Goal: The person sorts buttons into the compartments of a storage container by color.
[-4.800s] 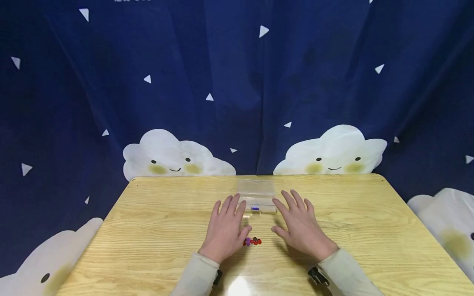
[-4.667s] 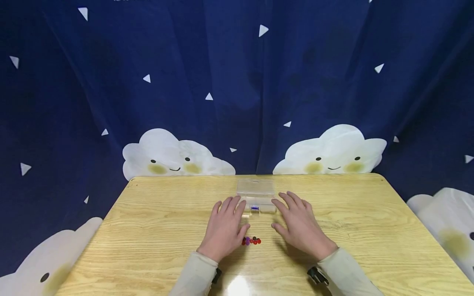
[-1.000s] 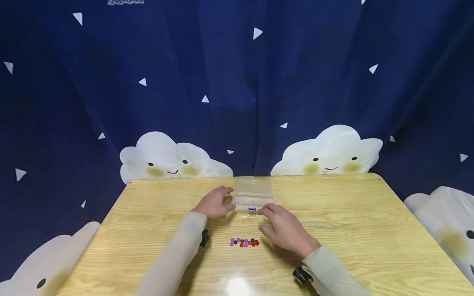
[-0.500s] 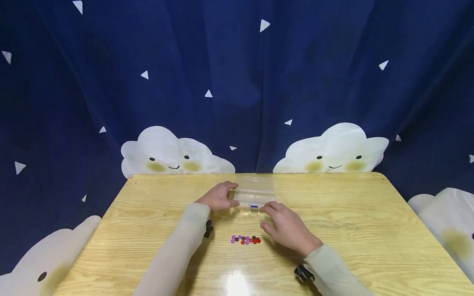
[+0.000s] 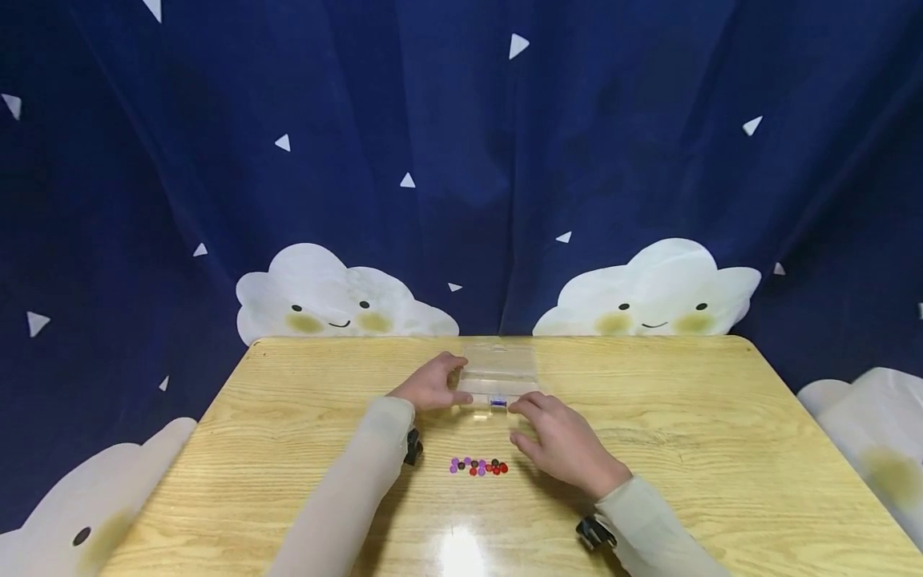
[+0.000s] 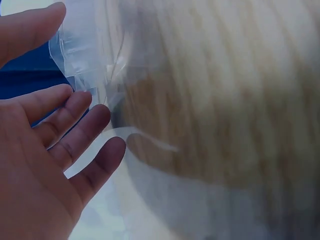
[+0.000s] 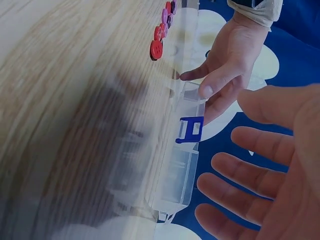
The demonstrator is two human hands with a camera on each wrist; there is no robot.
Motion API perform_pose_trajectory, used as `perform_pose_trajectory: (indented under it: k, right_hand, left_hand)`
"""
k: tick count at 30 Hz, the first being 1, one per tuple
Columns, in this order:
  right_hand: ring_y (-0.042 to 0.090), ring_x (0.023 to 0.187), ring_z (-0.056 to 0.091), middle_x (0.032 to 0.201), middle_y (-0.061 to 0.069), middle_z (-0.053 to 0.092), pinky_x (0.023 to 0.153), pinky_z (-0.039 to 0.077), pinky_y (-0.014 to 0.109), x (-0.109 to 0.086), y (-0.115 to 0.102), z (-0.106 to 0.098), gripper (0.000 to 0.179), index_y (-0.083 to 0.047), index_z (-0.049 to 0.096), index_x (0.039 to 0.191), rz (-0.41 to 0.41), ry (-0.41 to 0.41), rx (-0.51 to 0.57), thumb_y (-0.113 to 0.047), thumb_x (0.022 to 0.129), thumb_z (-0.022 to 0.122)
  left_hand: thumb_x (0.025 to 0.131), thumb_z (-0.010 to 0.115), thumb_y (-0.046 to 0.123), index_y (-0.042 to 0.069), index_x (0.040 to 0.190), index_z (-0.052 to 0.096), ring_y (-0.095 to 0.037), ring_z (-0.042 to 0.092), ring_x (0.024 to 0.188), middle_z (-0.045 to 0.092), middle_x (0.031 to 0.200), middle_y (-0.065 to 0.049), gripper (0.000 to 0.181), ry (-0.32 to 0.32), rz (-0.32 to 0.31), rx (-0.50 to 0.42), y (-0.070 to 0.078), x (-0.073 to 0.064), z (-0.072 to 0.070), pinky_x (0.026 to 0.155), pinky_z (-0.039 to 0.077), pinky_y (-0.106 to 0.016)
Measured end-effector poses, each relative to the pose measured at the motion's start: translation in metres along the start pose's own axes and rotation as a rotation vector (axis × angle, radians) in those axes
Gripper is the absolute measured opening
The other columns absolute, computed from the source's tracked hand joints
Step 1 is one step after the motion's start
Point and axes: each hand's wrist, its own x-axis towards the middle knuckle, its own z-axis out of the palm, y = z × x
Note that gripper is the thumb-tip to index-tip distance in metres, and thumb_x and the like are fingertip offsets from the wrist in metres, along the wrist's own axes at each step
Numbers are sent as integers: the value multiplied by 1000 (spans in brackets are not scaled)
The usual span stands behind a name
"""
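A clear plastic box point(image 5: 500, 386) lies on the table with its see-through lid point(image 5: 497, 361) raised at the back. Its blue latch point(image 5: 498, 403) faces me at the front, and shows larger in the right wrist view. With its thumb at the front and fingers toward the back, my left hand point(image 5: 433, 385) grips the box's left end. My right hand point(image 5: 566, 445) is by the front right corner, its fingers relaxed and bent a little, holding nothing; fingertip contact is unclear. Several red, purple and dark buttons point(image 5: 481, 464) lie in front of the box.
The wooden table point(image 5: 303, 449) reaches back to a dark blue curtain point(image 5: 346, 120) with white clouds and triangles. A bright glare point(image 5: 461, 553) shows near the table's front. Black straps point(image 5: 594, 531) sit at both sleeves.
Since the earliest frames, my left hand has moved from above the buttons to the box's left end, uncovering the row. My right hand has come slightly nearer me. In the last second, little has shifted.
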Motion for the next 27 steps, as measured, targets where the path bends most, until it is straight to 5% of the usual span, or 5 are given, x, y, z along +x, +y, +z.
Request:
perform_pose_trajectory:
  k: [8,27]
  right_hand:
    - [23,104,67,118,5,68,89,58,41,2,-3,-3,37,-9,69,118,3,-4,0,-27,86,76]
    - [23,109,66,120,5,67,92,57,41,8,-6,-3,36,-10,68,120,-10,-20,33,-26,88,75]
  left_hand:
    - [81,79,36,9,144,50,-24,57,112,53,134,-10,75,17,16,6,2,-2,3,102,49,-43]
    - [80,80,41,13,145,50,-29,55,126,53,141,-10,76,27,-7,53,1,-19,10,107,47,-46]
